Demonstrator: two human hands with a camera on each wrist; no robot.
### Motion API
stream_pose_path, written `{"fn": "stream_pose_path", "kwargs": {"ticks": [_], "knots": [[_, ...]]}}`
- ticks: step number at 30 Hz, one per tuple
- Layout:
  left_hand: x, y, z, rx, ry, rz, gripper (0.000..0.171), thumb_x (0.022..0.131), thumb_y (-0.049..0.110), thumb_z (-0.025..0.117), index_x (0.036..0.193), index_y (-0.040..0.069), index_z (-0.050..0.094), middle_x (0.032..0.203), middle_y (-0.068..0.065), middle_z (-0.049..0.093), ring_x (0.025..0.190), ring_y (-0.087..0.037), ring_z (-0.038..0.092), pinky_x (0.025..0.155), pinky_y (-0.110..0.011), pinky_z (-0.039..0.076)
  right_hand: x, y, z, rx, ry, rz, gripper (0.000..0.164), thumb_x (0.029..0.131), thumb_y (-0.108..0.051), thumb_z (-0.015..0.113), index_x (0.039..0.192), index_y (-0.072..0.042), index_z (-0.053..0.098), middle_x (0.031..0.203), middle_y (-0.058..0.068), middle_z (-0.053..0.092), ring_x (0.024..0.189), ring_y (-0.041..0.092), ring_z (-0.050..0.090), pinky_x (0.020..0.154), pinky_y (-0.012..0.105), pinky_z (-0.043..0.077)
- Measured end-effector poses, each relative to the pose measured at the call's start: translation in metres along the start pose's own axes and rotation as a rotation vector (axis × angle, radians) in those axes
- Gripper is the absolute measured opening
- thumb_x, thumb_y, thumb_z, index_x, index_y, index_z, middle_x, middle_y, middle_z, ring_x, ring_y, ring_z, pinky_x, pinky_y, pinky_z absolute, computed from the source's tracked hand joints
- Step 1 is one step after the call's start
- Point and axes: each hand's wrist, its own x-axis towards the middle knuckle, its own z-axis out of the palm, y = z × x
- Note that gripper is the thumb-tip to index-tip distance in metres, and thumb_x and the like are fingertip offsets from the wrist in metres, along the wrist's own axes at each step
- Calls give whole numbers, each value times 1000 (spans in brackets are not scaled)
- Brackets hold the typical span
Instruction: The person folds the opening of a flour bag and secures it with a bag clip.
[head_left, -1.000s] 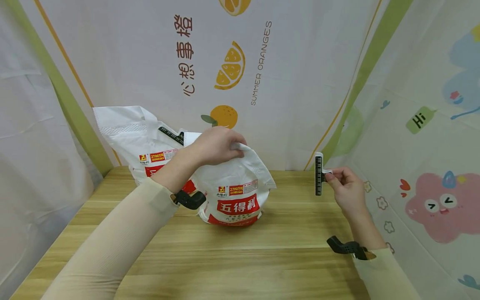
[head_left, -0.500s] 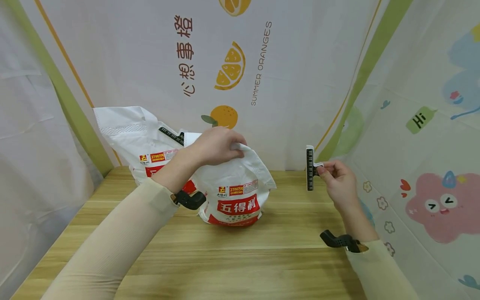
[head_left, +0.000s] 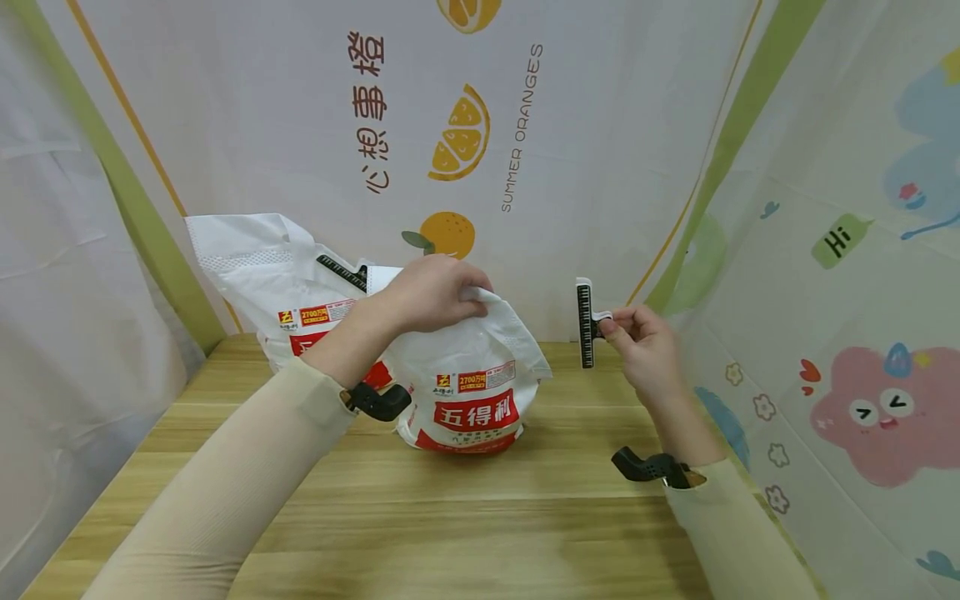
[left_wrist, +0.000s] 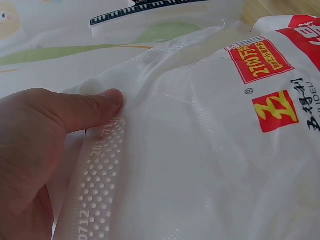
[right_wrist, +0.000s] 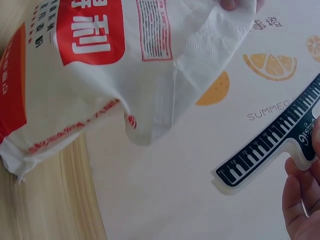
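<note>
A white flour bag (head_left: 427,358) with red lettering stands on the table, its top edge folded over. My left hand (head_left: 435,292) pinches that top edge; in the left wrist view the thumb lies beside a dotted strip on the bag. Off to the right, my right hand (head_left: 647,346) holds a T-shaped clip (head_left: 585,323) with a piano-key print by its short handle. This clip hangs upright above the table, apart from the bag. A second, similar flour bag (head_left: 258,258) leans behind on the left, with another piano-key clip (head_left: 341,272) across its top.
The wooden table (head_left: 420,533) meets a white curtain (head_left: 600,167) printed with oranges at the back. Another printed curtain (head_left: 810,308) closes off the right side. Each wrist carries a black camera mount, such as the right one (head_left: 648,465).
My right hand has moved left and slightly up, bringing the clip closer to the front flour bag. My left hand and both bags have stayed in place.
</note>
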Motion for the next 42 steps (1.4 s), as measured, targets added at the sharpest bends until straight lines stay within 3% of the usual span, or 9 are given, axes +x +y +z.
{"fn": "stream_pose_path", "kwargs": {"ticks": [8,15,20,28,37,42], "knots": [[0,1,0,-5,2,-3,19,101,21,79,118,14,84,110,-3,84,100,-25,74,93,-44,61,5,-5,21,33,-56,11,20,104,-1,71,114,16,65,89,-18,69,81,1,62,76,15,56],[-1,1,0,-4,5,-5,19,101,22,79,118,15,84,110,-3,84,100,-25,74,93,-44,61,7,-6,37,61,-108,-35,19,102,2,71,113,16,66,91,-19,70,81,-1,64,76,16,57],[-1,0,1,-3,3,-4,19,100,22,80,118,15,84,109,-2,84,101,-25,74,94,-45,60,7,-7,44,78,-126,-36,20,101,1,73,112,16,66,89,-19,72,80,0,63,74,15,54],[-1,0,0,8,7,3,18,100,23,80,116,16,84,108,-1,84,100,-24,74,94,-45,60,9,-5,53,77,-157,-29,17,101,4,72,112,15,66,86,-19,72,80,0,65,78,16,59],[-1,-1,0,10,7,0,18,100,23,80,117,16,84,108,-2,84,99,-24,74,93,-45,60,7,-3,61,14,-220,-38,16,102,0,74,110,11,68,89,-18,72,84,1,68,82,17,60],[-1,-1,0,4,10,0,18,100,22,80,117,15,84,106,-2,84,96,-24,74,90,-44,61,7,-3,65,-23,-249,-47,13,101,-2,75,109,8,69,93,-9,74,86,3,69,83,18,60]]}}
